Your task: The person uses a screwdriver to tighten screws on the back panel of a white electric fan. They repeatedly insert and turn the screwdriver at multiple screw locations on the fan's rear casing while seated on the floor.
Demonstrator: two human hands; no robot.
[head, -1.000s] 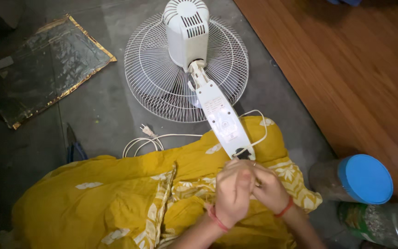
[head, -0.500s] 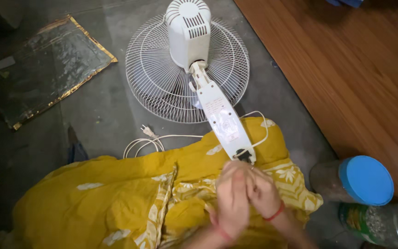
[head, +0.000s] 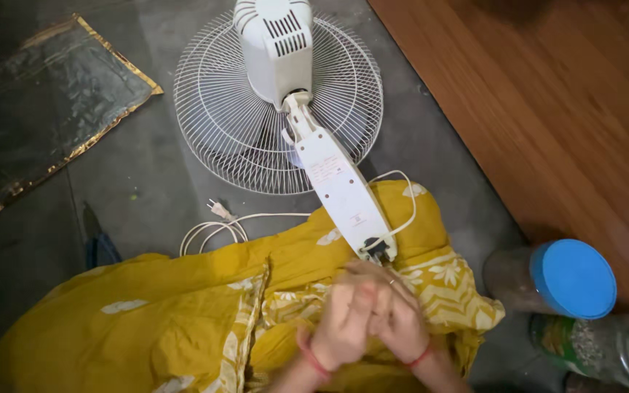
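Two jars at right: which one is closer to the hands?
The green-lidded jar, lying lowest at the right edge; the blue-lidded jar sits just above it, farther from the right hand.

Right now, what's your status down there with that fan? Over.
Left hand and right hand pressed together, grip hidden. White fan face-down on floor, stem end on yellow cloth. Cord loose beside it.
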